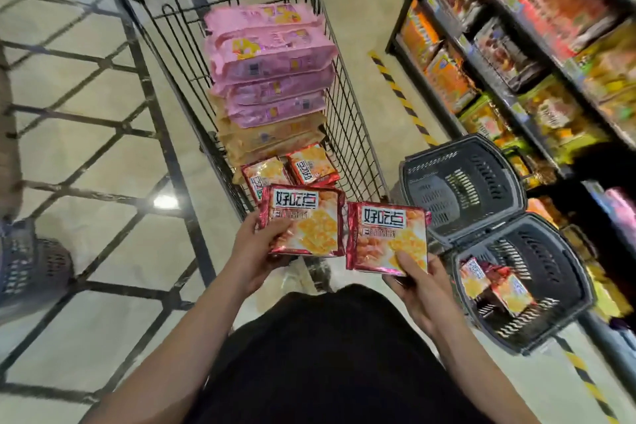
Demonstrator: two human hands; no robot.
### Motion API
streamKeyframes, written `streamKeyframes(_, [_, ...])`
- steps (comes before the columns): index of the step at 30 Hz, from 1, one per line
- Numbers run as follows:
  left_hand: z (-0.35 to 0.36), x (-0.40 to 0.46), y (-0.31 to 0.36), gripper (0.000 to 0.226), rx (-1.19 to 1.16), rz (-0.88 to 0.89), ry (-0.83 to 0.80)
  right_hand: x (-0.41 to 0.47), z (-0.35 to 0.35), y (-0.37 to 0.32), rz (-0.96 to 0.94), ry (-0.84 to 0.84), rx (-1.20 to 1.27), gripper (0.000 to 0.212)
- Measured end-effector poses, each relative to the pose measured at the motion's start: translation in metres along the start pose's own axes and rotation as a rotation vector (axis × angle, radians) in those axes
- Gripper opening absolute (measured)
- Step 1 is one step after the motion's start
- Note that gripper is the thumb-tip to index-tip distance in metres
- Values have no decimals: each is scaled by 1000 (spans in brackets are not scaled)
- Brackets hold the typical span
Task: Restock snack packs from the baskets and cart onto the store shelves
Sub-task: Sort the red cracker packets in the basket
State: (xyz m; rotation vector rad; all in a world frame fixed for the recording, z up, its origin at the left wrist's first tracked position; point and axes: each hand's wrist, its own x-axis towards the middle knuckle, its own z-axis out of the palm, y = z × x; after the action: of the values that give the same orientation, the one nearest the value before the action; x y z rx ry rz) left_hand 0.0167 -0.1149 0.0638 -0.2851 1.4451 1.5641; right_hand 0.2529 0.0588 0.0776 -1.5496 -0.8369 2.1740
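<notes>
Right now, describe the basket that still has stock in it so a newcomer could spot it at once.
Start at the wire cart in the aisle; to its right, on the floor along the shelves, sit two dark plastic baskets. The one meant is the nearer basket, beside the person's right hand. It holds a few red snack packs, while the farther basket looks empty.

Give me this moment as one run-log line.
left hand: holds red cracker pack | right hand: holds second red cracker pack | cart: pink packs stacked | near basket: packs left
</notes>
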Motion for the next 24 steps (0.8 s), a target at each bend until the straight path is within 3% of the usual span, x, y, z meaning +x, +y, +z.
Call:
streamKeyframes(3, [13,-6,-10,76,68,15,-79,-17,-28,3,-14,42,32,83])
streamKeyframes(6, [33,-12,-26,99,84,-15,-148,-35,-62,5,-43,92,80,65])
streamKeyframes(9, [64,-22,-48,85,106,-48,-200,-57,-105,10,-78,127,137,46])
streamKeyframes(13, [114,-42,-88,71,218,-85,-253,-90,-171,23,-108,216,275,41])
streamKeyframes(18, [176,-77,-153,78,388,-150,-382,-128,-255,50,-92,320,391,30])
streamKeyframes(24, [238,-114,-213,38,533,-186,-453,-163,-334,75,-154,409,494,49])
